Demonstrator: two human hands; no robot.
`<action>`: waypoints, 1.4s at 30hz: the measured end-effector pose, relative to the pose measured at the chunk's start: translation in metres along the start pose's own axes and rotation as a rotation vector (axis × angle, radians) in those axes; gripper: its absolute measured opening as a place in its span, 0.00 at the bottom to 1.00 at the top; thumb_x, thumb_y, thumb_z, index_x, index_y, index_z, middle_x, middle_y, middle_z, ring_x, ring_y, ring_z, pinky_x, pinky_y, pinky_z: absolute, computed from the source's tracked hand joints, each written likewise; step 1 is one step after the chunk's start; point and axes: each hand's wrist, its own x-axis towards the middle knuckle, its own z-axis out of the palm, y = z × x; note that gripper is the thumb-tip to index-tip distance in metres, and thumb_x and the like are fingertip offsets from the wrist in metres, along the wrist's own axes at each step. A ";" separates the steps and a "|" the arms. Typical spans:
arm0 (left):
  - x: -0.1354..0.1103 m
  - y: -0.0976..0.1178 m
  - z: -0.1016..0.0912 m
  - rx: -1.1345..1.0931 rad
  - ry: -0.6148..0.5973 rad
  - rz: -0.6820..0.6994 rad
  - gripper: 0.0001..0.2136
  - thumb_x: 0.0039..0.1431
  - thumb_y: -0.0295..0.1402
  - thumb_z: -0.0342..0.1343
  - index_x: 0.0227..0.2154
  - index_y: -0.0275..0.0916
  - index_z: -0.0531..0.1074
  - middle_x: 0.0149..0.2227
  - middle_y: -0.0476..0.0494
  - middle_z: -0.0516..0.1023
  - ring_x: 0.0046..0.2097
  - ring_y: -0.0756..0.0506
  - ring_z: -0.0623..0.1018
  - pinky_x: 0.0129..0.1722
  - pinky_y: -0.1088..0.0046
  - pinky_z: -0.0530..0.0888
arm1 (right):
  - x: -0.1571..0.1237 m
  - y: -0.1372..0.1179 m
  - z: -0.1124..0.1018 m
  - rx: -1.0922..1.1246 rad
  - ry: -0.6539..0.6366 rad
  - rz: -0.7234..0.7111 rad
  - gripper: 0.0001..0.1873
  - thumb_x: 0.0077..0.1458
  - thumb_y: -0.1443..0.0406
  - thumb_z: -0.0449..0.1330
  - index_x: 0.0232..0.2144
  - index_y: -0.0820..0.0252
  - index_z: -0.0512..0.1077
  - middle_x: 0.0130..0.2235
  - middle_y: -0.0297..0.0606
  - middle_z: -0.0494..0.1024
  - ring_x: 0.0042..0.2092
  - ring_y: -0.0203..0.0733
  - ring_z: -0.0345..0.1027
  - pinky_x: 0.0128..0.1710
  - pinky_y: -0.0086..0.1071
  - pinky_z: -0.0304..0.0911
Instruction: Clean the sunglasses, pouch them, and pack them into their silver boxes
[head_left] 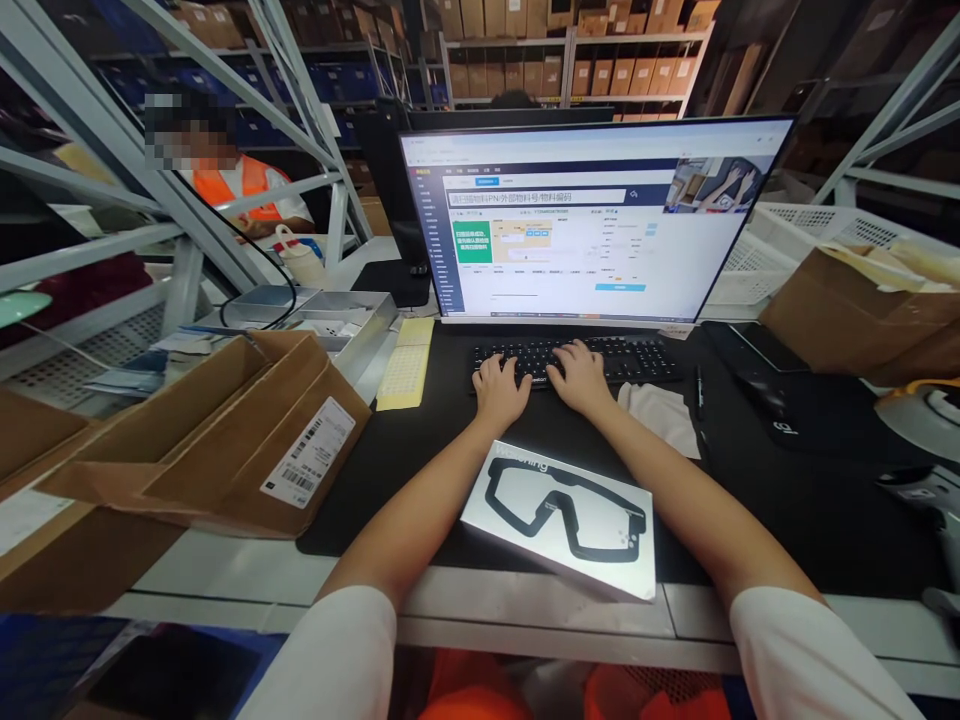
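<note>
My left hand (499,386) and my right hand (579,372) both rest on the black keyboard (637,357), fingers spread over the keys and holding nothing. The keyboard lies in front of a large monitor (585,215) that shows a web form. Between my forearms, on the black desk mat (787,490), lies a flat silver box (564,517) printed with a goggle outline. A white cloth (664,415) lies just right of my right wrist.
An open cardboard box (225,440) with a barcode label lies at left, beside a yellow label sheet (405,365) and metal trays (337,315). A black mouse (761,390), phone, pen, and another cardboard box (847,310) sit at right. A person in an orange vest (240,185) is behind the shelving.
</note>
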 end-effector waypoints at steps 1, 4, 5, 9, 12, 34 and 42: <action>0.000 0.000 0.000 0.000 0.002 0.001 0.23 0.66 0.44 0.52 0.60 0.40 0.71 0.63 0.33 0.69 0.65 0.33 0.66 0.64 0.51 0.64 | -0.001 -0.005 0.001 0.016 -0.031 -0.071 0.26 0.69 0.55 0.48 0.59 0.64 0.72 0.64 0.53 0.69 0.70 0.57 0.51 0.63 0.50 0.51; -0.001 0.000 0.001 0.001 0.007 0.006 0.23 0.67 0.43 0.51 0.60 0.40 0.71 0.63 0.32 0.69 0.65 0.33 0.66 0.63 0.51 0.64 | -0.004 -0.015 0.005 0.028 -0.070 -0.150 0.26 0.69 0.53 0.49 0.57 0.61 0.74 0.67 0.52 0.65 0.71 0.59 0.48 0.64 0.52 0.50; -0.001 -0.001 0.001 0.002 0.011 0.008 0.23 0.67 0.43 0.51 0.60 0.40 0.71 0.63 0.32 0.68 0.65 0.33 0.65 0.64 0.51 0.63 | -0.004 -0.016 0.006 0.026 -0.076 -0.152 0.26 0.69 0.52 0.49 0.56 0.61 0.75 0.67 0.51 0.65 0.72 0.59 0.47 0.64 0.53 0.49; 0.000 -0.001 0.003 0.015 0.015 0.008 0.22 0.67 0.42 0.51 0.60 0.40 0.71 0.63 0.32 0.68 0.64 0.32 0.66 0.62 0.51 0.64 | -0.004 -0.017 0.006 0.060 -0.131 -0.140 0.29 0.70 0.52 0.47 0.60 0.64 0.71 0.65 0.52 0.69 0.71 0.58 0.49 0.66 0.56 0.46; 0.000 0.000 0.003 0.015 0.017 0.003 0.23 0.66 0.43 0.51 0.60 0.40 0.71 0.63 0.31 0.69 0.63 0.32 0.68 0.61 0.50 0.64 | -0.003 -0.016 0.004 0.103 -0.121 -0.120 0.30 0.70 0.54 0.46 0.66 0.66 0.63 0.65 0.53 0.68 0.71 0.56 0.50 0.66 0.56 0.45; -0.002 0.002 0.001 -0.017 0.082 0.021 0.11 0.64 0.40 0.53 0.44 0.40 0.71 0.66 0.31 0.66 0.71 0.33 0.59 0.68 0.45 0.57 | -0.002 -0.021 0.009 0.054 -0.108 -0.144 0.25 0.69 0.58 0.47 0.62 0.55 0.71 0.73 0.47 0.55 0.74 0.61 0.37 0.68 0.69 0.35; -0.002 0.001 0.002 0.003 0.092 0.013 0.11 0.64 0.41 0.54 0.44 0.40 0.71 0.66 0.31 0.65 0.71 0.33 0.58 0.68 0.45 0.57 | -0.001 -0.014 0.002 0.076 0.096 0.013 0.21 0.64 0.64 0.49 0.52 0.65 0.75 0.68 0.54 0.62 0.73 0.63 0.41 0.68 0.70 0.37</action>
